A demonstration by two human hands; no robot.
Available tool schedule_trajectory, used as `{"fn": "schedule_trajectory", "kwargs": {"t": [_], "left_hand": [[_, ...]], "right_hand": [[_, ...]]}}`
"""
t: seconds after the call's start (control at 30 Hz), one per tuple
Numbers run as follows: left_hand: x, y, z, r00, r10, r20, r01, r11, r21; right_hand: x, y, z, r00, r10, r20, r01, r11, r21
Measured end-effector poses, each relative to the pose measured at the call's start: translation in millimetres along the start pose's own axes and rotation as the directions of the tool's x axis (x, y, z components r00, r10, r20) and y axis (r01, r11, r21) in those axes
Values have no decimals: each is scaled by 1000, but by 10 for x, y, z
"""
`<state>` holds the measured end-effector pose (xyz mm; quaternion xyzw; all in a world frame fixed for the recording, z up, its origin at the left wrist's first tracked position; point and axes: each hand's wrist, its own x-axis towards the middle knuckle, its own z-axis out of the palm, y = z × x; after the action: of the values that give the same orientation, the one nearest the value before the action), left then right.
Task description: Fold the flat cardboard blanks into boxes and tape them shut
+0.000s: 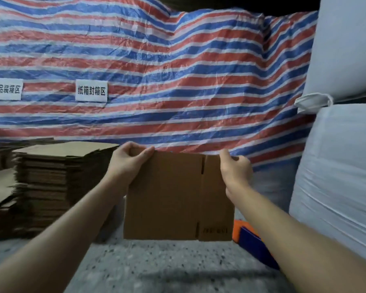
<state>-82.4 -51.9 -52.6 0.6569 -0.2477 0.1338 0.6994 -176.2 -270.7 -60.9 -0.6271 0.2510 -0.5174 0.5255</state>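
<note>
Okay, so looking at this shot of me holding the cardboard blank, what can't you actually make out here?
Head view, the only one:
- Dark print low on the cardboard blank: too blurred to read.
- Orange and blue object: partly hidden behind the blank and the right arm, so unidentifiable.
- Left hand and right hand: fingers curl behind the blank's top edge, tips unseen.
- Stack of flat blanks: cut off at the left edge.
- No tape is visible.

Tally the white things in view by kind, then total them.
White signs with black characters on the striped tarp: 2
Big white sacks stacked at the right: 2
Total: 4
</note>
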Motion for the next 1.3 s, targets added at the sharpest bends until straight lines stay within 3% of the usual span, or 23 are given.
{"fn": "schedule_trajectory", "kwargs": {"t": [0.13, 0.3, 0.47, 0.53, 0.63, 0.73, 0.87, 1.0, 1.13, 1.23, 1.3], "left_hand": [[-420, -475, -4, 992, -118, 46, 119, 993, -15], [-508, -557, -41, 986, -154, 68, 156, 987, -38], [-344, -410, -168, 932, -261, 250, 268, 963, 6], [-274, -362, -196, 892, -322, 318, 326, 944, 40], [-247, -298, -206, 756, -412, 509, 473, 881, 10], [-216, -278, -187, 693, -372, 618, 475, 880, -2], [-227, -241, -27, 796, -337, 504, 463, 874, -148], [-366, -263, 130, 881, -348, 321, 424, 881, -209], [-538, -394, 301, 885, -405, 230, 440, 889, -126], [-549, -401, 286, 836, -459, 302, 523, 832, -185], [-555, -431, 219, 832, -421, 362, 519, 820, -241]], "right_hand": [[-277, 557, -164, 995, 85, 57, -81, 994, -72], [-329, 683, -176, 988, 99, 118, -88, 991, -99], [-364, 682, -174, 964, 245, 104, -238, 968, -73], [-438, 682, -161, 965, 241, 102, -239, 970, -35], [-524, 701, -148, 975, 195, 109, -193, 981, -22], [-484, 619, -167, 972, 114, 206, -122, 992, 26], [-328, 399, -219, 907, -43, 419, -19, 990, 143], [-245, 426, -304, 744, -26, 668, -150, 967, 205], [-245, 734, -366, 707, 85, 702, -253, 958, 138], [-219, 816, -372, 714, 121, 690, -276, 954, 118], [-220, 810, -361, 719, 115, 686, -252, 962, 103]]}}
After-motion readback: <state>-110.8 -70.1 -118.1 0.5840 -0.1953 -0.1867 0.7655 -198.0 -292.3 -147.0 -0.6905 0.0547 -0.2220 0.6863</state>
